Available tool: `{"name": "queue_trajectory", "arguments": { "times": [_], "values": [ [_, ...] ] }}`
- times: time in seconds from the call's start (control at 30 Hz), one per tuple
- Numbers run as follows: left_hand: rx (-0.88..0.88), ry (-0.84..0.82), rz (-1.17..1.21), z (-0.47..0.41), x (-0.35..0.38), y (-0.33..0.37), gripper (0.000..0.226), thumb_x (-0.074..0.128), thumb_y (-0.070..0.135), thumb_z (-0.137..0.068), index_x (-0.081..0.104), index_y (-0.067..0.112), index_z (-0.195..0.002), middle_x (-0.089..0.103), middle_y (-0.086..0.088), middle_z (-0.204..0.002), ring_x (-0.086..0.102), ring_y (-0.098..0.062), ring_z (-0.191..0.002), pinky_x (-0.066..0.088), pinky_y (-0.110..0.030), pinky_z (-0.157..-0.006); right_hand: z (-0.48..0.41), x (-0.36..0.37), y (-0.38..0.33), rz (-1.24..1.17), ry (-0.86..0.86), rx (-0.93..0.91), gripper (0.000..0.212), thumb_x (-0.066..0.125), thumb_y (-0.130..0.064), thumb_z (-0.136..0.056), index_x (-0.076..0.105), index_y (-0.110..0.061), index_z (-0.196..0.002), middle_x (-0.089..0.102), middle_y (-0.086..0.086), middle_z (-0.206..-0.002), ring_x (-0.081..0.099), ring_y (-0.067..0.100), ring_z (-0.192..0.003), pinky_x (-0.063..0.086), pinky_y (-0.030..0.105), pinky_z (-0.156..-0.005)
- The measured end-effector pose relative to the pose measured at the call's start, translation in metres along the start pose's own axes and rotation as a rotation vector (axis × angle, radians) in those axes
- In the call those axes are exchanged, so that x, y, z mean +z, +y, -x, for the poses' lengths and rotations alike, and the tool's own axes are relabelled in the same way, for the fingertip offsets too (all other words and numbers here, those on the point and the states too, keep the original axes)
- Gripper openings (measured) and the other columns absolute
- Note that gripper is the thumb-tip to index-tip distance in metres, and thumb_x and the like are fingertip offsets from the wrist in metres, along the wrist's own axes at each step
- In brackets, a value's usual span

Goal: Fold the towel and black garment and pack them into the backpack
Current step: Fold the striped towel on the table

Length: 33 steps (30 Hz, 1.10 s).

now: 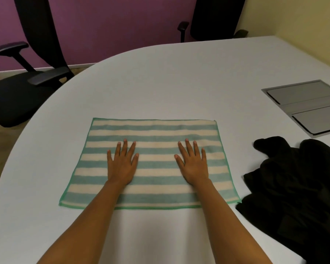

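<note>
Towel [154,130], striped teal and cream with a green edge, lies spread flat on the near middle of the pale table [170,82], its long sides running left to right, ready for a fold. At the far left, off the table, stands a black office chair [23,96], clear of the work. On the towel's left half rests the left hand [122,164], palm down with fingers straight and spread; its grip is open and holds nothing, and the flat press looks meant to smooth the cloth and pin it against sliding. The right hand [193,164] mirrors it on the right half, likewise flat, its grip open, with bare stripes between the two. Near the towel's right edge but apart from it, the black garment [293,183] sits in a loose crumpled heap at the near right, seemingly set aside until the towel is done. Beyond it, farther right, a grey hatch [305,105] is let into the table. No backpack shows in this view, so I judge the job to be at its start: smoothing first, folds and packing yet to come.
</note>
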State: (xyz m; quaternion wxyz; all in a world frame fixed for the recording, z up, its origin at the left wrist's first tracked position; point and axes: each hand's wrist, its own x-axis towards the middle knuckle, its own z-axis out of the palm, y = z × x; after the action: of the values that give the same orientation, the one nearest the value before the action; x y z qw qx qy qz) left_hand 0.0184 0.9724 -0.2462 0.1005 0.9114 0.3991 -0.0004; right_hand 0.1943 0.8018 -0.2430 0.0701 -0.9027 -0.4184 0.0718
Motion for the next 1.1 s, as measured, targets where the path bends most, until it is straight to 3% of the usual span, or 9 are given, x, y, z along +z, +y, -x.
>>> {"name": "queue_trajectory", "arguments": {
  "times": [0.23,0.37,0.43,0.57,0.67,0.83,0.93,1.0,1.1],
  "values": [
    [-0.001,0.055,0.091,0.067,0.009,0.007,0.091,-0.028,0.065,-0.076,0.004,0.025,-0.150,0.001,-0.002,-0.159,0.001,-0.020,-0.147,-0.003,-0.040,-0.117,0.056,-0.009,0.020,-0.068,0.044,0.130,0.095,-0.035,-0.066,-0.070,0.002,-0.031,-0.151,0.000,-0.001,-0.160,-0.004,0.021,-0.147,-0.005,0.037,-0.117],
    [-0.051,0.062,0.099,0.096,0.009,0.004,0.092,-0.028,0.065,-0.075,0.005,0.024,-0.150,0.002,-0.003,-0.159,0.003,-0.021,-0.147,0.000,-0.042,-0.118,0.084,-0.024,0.032,-0.118,0.070,0.379,0.061,0.014,-0.048,-0.100,0.012,-0.017,-0.151,0.009,0.012,-0.158,0.010,0.029,-0.145,0.012,0.039,-0.118],
    [-0.057,0.060,0.085,0.107,0.008,0.002,0.093,-0.029,0.065,-0.075,0.006,0.024,-0.151,0.003,-0.004,-0.159,0.003,-0.022,-0.147,0.001,-0.041,-0.118,0.093,-0.032,0.035,-0.163,0.053,0.466,0.061,0.029,-0.042,-0.101,0.013,-0.012,-0.151,0.010,0.016,-0.157,0.013,0.031,-0.144,0.015,0.039,-0.117],
    [-0.041,0.038,0.073,0.115,0.007,-0.002,0.082,-0.015,0.058,-0.079,0.006,0.023,-0.151,0.002,-0.004,-0.159,0.001,-0.021,-0.147,0.001,-0.041,-0.118,0.099,-0.043,0.039,-0.207,0.031,0.554,0.069,0.042,-0.045,-0.096,0.018,-0.006,-0.148,0.023,0.017,-0.151,0.024,0.030,-0.137,0.024,0.040,-0.112],
    [-0.013,0.027,0.071,0.112,0.007,-0.010,0.092,-0.024,0.067,-0.076,0.007,0.024,-0.151,0.003,-0.002,-0.159,0.003,-0.020,-0.147,0.001,-0.040,-0.118,0.094,-0.050,0.039,-0.218,0.045,0.626,0.070,0.055,-0.045,-0.090,0.029,-0.006,-0.141,0.039,0.017,-0.136,0.035,0.031,-0.125,0.032,0.040,-0.104],
    [0.032,0.040,0.096,0.107,0.007,-0.020,0.087,-0.021,0.064,-0.082,0.016,0.022,-0.149,0.013,-0.004,-0.158,0.012,-0.023,-0.146,0.006,-0.040,-0.116,0.082,-0.057,0.032,-0.442,0.007,0.799,0.047,0.062,-0.031,-0.086,0.046,-0.010,-0.125,0.055,0.015,-0.121,0.050,0.032,-0.113,0.036,0.040,-0.097],
    [0.050,0.041,0.117,0.102,0.004,-0.023,0.085,-0.013,0.065,-0.086,0.028,0.022,-0.147,0.022,-0.005,-0.156,0.022,-0.025,-0.144,0.015,-0.043,-0.115,0.076,-0.071,0.010,-0.606,0.087,0.764,0.036,0.054,-0.015,-0.090,0.048,-0.008,-0.125,0.056,0.017,-0.119,0.056,0.033,-0.104,0.045,0.037,-0.082],
    [0.029,0.045,0.160,0.097,-0.010,-0.020,0.081,0.000,0.065,-0.086,0.038,0.022,-0.144,0.032,-0.005,-0.152,0.030,-0.024,-0.140,0.022,-0.041,-0.113,0.067,-0.086,-0.017,-0.551,0.180,0.681,0.037,0.051,-0.015,-0.091,0.048,-0.011,-0.128,0.054,0.015,-0.122,0.056,0.033,-0.105,0.044,0.035,-0.079],
    [-0.088,0.108,0.391,0.082,-0.044,-0.012,0.056,0.026,0.055,-0.096,0.054,0.020,-0.130,0.053,-0.004,-0.136,0.047,-0.023,-0.125,0.033,-0.037,-0.104,0.055,-0.105,-0.078,-0.416,0.223,0.443,0.043,0.052,-0.016,-0.090,0.046,-0.019,-0.133,0.047,0.010,-0.130,0.056,0.034,-0.109,0.045,0.037,-0.084]
  ]
}}
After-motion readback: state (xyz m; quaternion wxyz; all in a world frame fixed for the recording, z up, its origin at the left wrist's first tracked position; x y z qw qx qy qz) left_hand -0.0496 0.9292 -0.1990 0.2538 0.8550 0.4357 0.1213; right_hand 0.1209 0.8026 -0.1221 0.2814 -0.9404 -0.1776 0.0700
